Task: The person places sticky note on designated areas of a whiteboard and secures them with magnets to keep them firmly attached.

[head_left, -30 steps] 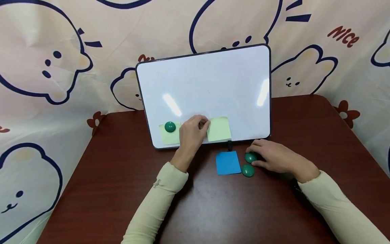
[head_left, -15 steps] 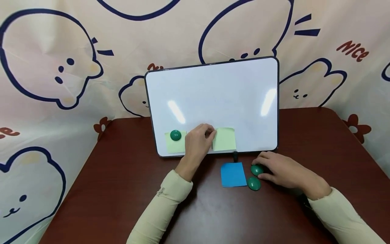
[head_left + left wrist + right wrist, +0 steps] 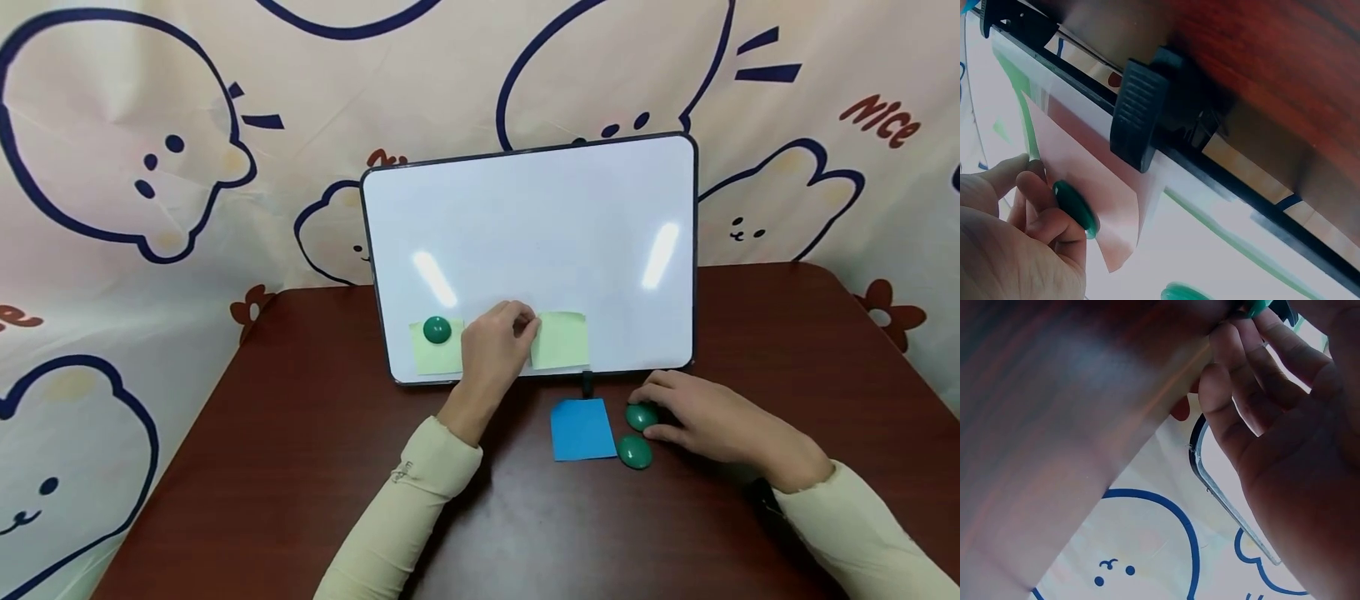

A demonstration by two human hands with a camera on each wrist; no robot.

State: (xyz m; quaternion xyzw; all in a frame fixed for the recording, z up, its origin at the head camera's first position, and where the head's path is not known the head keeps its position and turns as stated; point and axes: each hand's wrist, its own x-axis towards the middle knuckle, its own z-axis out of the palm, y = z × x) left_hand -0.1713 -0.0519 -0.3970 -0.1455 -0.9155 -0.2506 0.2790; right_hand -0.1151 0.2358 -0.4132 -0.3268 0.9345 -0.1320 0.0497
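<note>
Fingers of the left hand pinch, all but closed, the nine o'clock edge of a pale green note low on the whiteboard; toward the note's four o'clock, the half-curled right hand holds a green magnet on the dark red-brown table. Cartoon-printed cloth hangs at twelve o'clock, behind the whiteboard. The left wrist's view shows a pink note and another magnet beside the curled fingers, both hidden by the hand in the head view.

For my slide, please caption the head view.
Left grip pinches pale green note at whiteboard; right grip holds green magnet.
</note>
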